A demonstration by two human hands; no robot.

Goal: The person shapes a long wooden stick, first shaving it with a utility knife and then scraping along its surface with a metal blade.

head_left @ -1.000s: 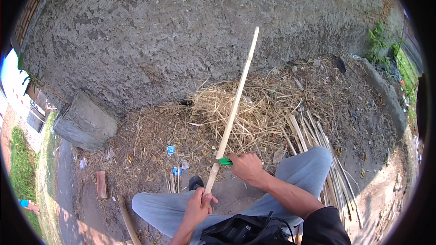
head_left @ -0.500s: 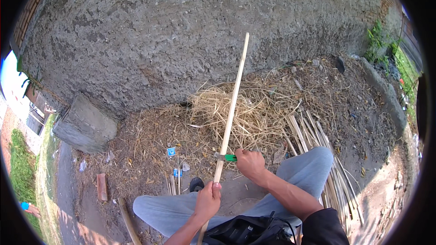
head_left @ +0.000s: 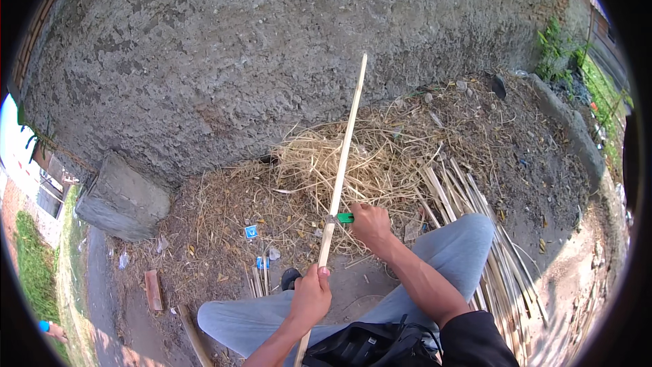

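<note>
A long, pale bamboo strip (head_left: 347, 143) runs from my lap up toward the wall, leaning slightly right. Its lower part is gripped by my left hand (head_left: 312, 293), thumb lying along the top. My right hand (head_left: 371, 223) is closed round the green handle of a knife (head_left: 345, 218). The small metal blade rests across the strip, some way above my left hand. Most of the handle is hidden in my fist. Beyond the strip lies a heap of thin bamboo shavings (head_left: 312, 163) on the ground.
A rough grey wall (head_left: 224, 47) rises ahead, with a concrete block (head_left: 129, 197) at its left foot. Split bamboo strips (head_left: 499, 258) lie in a bundle beside my right leg. A brick (head_left: 153, 290), a bamboo pole (head_left: 193, 336) and a blue wrapper (head_left: 251, 232) lie to the left.
The knife and my right hand have moved a little up along the strip, away from my left hand. My left hand keeps its grip; the whole view has shifted slightly.
</note>
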